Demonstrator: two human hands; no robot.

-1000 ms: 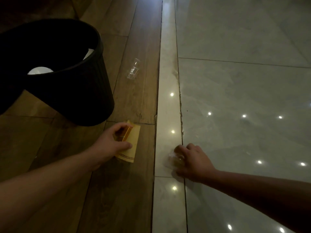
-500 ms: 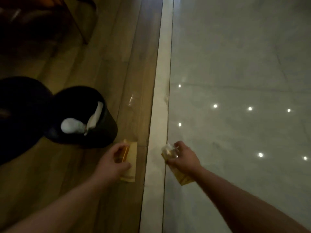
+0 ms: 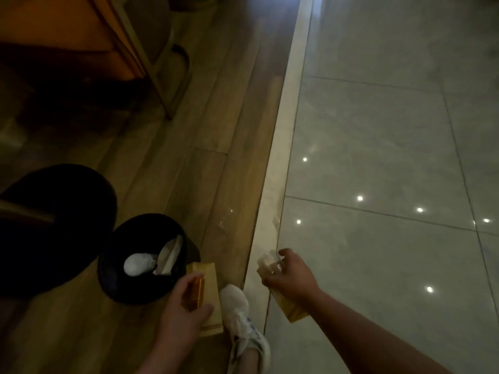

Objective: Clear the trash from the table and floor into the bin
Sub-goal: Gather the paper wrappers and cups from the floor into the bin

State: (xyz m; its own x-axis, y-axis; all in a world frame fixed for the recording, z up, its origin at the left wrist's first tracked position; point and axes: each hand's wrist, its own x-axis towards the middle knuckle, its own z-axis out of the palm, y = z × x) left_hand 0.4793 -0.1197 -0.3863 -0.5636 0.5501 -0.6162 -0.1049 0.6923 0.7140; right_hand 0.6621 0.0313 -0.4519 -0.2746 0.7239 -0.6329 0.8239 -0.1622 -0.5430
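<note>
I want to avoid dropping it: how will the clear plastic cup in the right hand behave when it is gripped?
The clear plastic cup looks thin-walled, so it is probably very light and may crumple under the right hand. Its glossy surface could be slightly slippery. Being round, it would likely roll if it fell on the smooth tile floor.

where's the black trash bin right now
In the head view, the black bin stands on the wood floor at lower left, just left of the left hand holding a yellow packet.

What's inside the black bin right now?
The black bin holds a crumpled white wad and a pale folded paper piece. Its shadowed bottom is too dark to see.
</note>
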